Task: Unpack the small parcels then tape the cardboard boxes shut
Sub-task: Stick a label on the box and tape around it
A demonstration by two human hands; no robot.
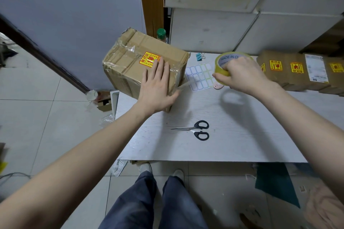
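A taped cardboard box [130, 61] with a yellow and red fragile sticker stands on the left part of the white table [232, 145]. My left hand [158, 87] lies flat on the box's near top edge, fingers straight. My right hand [240, 74] grips a yellowish tape roll [222, 61] to the right of the box, above the table. A strip of clear tape [183, 85] stretches from the roll toward the box corner under my left thumb.
Black-handled scissors [197, 129] lie mid-table. A sheet of blank labels [201, 76] and a blue binder clip [200, 55] lie behind the tape. Small cardboard parcels [297, 70] line the table's right side. White boxes are stacked behind. A green-capped bottle [161, 33] stands behind the box.
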